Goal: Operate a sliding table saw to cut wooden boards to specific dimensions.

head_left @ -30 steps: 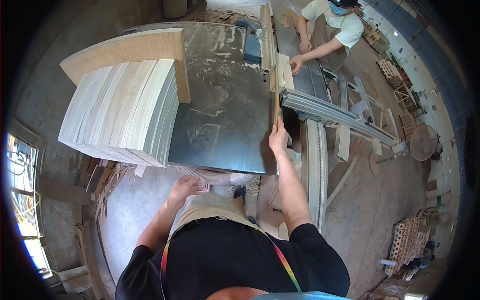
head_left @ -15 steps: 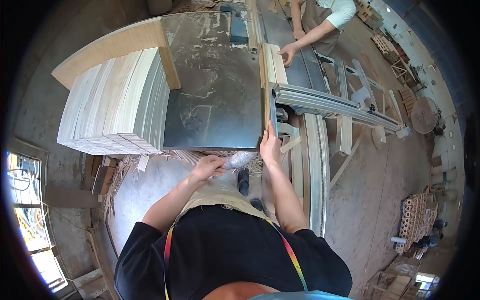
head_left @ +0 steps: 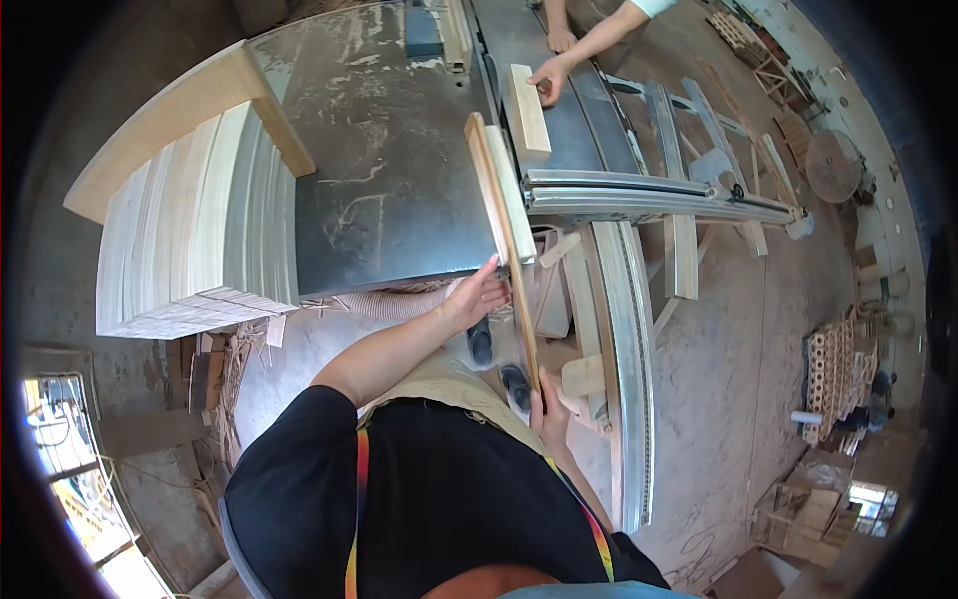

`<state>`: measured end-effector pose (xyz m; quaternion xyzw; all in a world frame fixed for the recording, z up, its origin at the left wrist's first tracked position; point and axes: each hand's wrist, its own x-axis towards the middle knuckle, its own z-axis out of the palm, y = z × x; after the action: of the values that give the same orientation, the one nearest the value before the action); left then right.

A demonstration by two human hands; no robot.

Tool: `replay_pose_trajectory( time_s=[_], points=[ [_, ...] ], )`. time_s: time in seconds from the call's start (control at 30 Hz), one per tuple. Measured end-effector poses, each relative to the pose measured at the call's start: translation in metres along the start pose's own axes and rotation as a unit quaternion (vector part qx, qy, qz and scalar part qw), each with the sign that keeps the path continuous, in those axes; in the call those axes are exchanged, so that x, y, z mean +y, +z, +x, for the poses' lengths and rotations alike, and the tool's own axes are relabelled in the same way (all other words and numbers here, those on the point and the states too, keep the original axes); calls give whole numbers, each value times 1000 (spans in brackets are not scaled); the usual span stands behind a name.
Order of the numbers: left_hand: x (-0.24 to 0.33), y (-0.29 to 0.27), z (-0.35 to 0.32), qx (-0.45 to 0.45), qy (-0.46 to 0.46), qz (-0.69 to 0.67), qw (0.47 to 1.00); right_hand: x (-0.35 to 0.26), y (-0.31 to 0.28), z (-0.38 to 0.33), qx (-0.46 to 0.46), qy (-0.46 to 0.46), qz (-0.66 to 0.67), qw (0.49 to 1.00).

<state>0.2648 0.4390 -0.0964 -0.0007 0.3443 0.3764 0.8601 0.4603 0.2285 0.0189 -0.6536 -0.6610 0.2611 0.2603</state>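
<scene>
On the head feed I see the wooden strip [head_left: 499, 215] drawn back past the table [head_left: 399, 220] edge, now running from 12 o'clock to 5. The right hand [head_left: 551, 411], at 5, pinches its near end. The left hand [head_left: 479, 298], central, has come alongside, fingers partly spread; I can't tell whether they grip. Probably both now steady it.

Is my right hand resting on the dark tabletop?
No, your right hand holds the near end of the long wooden strip, beyond the near edge of the dark tabletop.
</scene>
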Motion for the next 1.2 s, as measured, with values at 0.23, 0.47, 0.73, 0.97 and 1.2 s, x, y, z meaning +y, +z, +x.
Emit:
replay_pose_trajectory(
  time_s=[0.23, 0.47, 0.73, 0.97, 1.2],
  points=[
    [4, 46, -1, -46, 11, -90, 995, -3, -33, -19, 15, 92, 30, 995],
    [49, 24, -54, 53, 63, 103, 991, -15, -41, 85, -14, 148, 145, 978],
    [93, -57, -178, 101, 175, 29, 979, -31, 13, 180, -123, 224, 397, 882],
    [97, -132, -232, 228, 287, -10, 930, -31, 69, 211, -224, 264, 453, 821],
    [107, -181, -229, 222, 301, -68, 925, -29, 95, 215, -234, 261, 393, 850]
  ],
)
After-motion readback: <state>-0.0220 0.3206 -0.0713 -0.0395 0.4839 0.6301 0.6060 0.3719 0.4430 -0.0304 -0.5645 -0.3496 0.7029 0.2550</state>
